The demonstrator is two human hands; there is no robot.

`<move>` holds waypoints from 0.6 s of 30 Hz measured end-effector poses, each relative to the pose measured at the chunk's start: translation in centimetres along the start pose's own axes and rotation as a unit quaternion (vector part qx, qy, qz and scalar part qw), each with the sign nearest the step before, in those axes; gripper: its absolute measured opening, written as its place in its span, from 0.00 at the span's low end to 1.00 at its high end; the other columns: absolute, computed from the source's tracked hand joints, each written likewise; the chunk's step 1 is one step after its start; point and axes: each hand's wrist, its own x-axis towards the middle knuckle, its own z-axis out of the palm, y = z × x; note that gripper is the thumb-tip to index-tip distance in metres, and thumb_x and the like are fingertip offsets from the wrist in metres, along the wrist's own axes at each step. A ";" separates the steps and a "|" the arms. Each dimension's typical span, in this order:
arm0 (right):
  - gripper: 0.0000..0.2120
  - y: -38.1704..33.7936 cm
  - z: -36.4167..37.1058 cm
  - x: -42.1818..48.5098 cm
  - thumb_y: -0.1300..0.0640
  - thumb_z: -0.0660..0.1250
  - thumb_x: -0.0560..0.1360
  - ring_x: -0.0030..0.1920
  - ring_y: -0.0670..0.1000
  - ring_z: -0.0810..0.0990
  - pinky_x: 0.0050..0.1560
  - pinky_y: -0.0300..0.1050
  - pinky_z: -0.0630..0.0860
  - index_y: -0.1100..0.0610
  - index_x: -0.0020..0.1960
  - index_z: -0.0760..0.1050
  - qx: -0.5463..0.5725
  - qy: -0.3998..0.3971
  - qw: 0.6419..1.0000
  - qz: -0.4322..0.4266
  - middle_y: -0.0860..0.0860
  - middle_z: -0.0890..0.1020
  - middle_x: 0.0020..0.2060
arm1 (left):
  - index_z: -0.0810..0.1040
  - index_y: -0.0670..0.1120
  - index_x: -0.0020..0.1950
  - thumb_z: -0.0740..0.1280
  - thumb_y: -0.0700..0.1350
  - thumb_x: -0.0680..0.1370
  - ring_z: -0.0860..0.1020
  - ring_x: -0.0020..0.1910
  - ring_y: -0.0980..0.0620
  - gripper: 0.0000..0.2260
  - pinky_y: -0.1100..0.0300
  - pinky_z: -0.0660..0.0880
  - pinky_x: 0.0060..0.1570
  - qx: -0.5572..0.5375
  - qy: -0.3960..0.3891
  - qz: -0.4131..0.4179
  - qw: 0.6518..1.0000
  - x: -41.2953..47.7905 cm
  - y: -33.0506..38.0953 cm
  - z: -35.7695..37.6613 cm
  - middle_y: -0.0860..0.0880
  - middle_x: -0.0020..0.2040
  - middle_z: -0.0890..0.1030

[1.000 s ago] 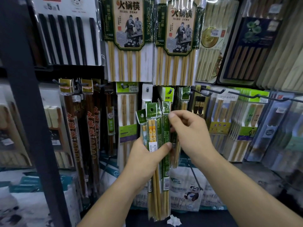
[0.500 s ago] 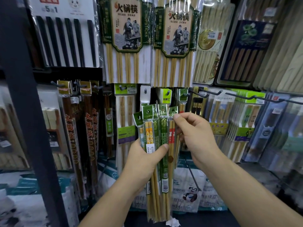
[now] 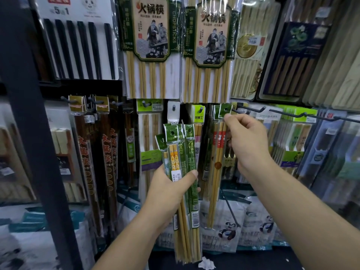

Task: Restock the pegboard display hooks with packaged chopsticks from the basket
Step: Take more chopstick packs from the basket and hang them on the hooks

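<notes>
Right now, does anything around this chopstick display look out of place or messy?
Yes: a crumpled white paper scrap lies on the dark surface below the bundle of green-headed chopstick packs; it looks like litter.

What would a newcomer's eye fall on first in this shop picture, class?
Dead centre, the left hand grips a bundle of green-headed chopstick packs. Just right of it, the right hand pinches a single pack up beside a black hook. Above hang two large green-labelled packs.
</notes>
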 end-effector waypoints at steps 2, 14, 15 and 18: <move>0.16 0.2 0.0 0.1 0.54 0.68 0.80 0.30 0.44 0.73 0.33 0.36 0.73 0.49 0.33 0.80 0.000 0.000 1.000 0.001 0.46 0.75 0.29 | 0.81 0.73 0.41 0.75 0.41 0.77 0.82 0.42 0.69 0.23 0.78 0.73 0.34 0.003 0.000 0.003 1.000 0.0 0.0 0.0 0.66 0.42 0.85; 0.14 2.3 0.4 1.4 0.49 0.69 0.81 0.29 0.42 0.72 0.38 0.42 0.72 0.55 0.39 0.81 -0.073 0.027 0.997 -0.010 0.44 0.75 0.26 | 0.81 0.55 0.51 0.76 0.44 0.77 0.84 0.44 0.65 0.08 0.76 0.75 0.36 0.006 0.002 -0.013 1.000 0.1 -0.4 0.1 0.62 0.45 0.86; 0.14 2.5 0.3 1.4 0.48 0.69 0.80 0.30 0.42 0.73 0.38 0.41 0.72 0.56 0.40 0.81 -0.081 0.033 0.996 -0.015 0.45 0.75 0.28 | 0.81 0.55 0.51 0.77 0.45 0.76 0.84 0.45 0.65 0.08 0.76 0.75 0.37 0.013 0.000 -0.014 1.000 0.1 -0.5 0.0 0.62 0.46 0.86; 0.14 2.9 0.0 0.7 0.47 0.69 0.80 0.31 0.40 0.73 0.39 0.39 0.72 0.56 0.41 0.78 -0.077 0.058 0.995 -0.018 0.44 0.75 0.29 | 0.81 0.56 0.50 0.78 0.46 0.75 0.84 0.45 0.64 0.09 0.76 0.75 0.38 0.022 0.003 -0.015 1.000 0.2 -0.6 0.0 0.62 0.46 0.86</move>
